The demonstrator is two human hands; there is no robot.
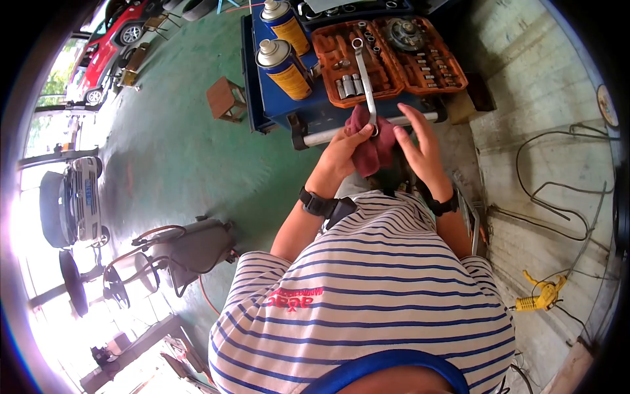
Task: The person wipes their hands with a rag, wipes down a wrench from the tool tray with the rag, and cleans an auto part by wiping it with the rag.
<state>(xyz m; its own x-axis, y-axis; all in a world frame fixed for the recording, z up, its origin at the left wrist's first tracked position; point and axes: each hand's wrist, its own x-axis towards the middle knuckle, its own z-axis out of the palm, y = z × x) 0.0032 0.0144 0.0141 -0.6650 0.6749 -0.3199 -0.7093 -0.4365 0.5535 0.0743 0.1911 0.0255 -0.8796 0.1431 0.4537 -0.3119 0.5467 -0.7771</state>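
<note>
A silver ring-ended wrench (pixel 365 77) points up and away from the body, its lower end in a dark red cloth (pixel 374 148). My left hand (pixel 340 152) grips that lower end and the cloth, thumb on top. Just right of the cloth, my right hand (pixel 423 148) is held with its fingers apart and nothing in it. Beyond the hands lies an open orange socket case (pixel 341 49) with sockets in its slots. A round metal part (pixel 405 34) rests in the right half of the case.
Two spray cans (pixel 287 75) stand on the blue tool cart (pixel 272 108), left of the case. A wooden stool (pixel 225 98) is on the green floor. A grey wheeled tank (pixel 190 253) stands at left. Cables and a yellow tool (pixel 541 295) are along the right wall.
</note>
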